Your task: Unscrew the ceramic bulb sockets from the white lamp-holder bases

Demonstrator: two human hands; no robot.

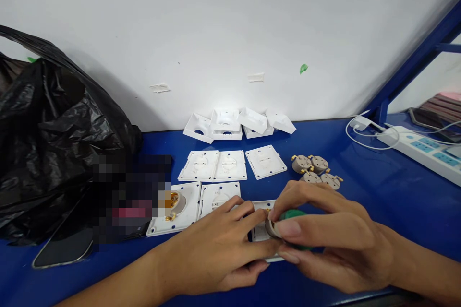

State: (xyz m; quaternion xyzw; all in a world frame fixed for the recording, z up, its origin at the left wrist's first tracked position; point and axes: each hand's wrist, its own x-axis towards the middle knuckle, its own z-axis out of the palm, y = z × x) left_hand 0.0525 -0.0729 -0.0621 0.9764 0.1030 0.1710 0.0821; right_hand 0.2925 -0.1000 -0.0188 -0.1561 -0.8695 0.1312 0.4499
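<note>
My left hand (223, 242) lies with its fingers apart over a white square plate (260, 234) near the table's front, its fingertips against a round socket piece (272, 228). My right hand (331, 235) is closed around a green object (296, 218), only partly visible, with its fingertips at the same round piece. To the left, a white plate (192, 196) carries a round socket with brass parts (178, 202). Beside it sits a bare plate (230, 192), partly behind my left hand. Several round beige sockets with brass tabs (311, 178) stand beyond my right hand.
Three white plates (265, 160) lie mid-table, with several white box covers (226, 120) against the wall. A black plastic bag (65, 144) and dark phone (66, 235) are on the left. On the right are a power strip (421, 146) with white cables and a blue frame (414, 64).
</note>
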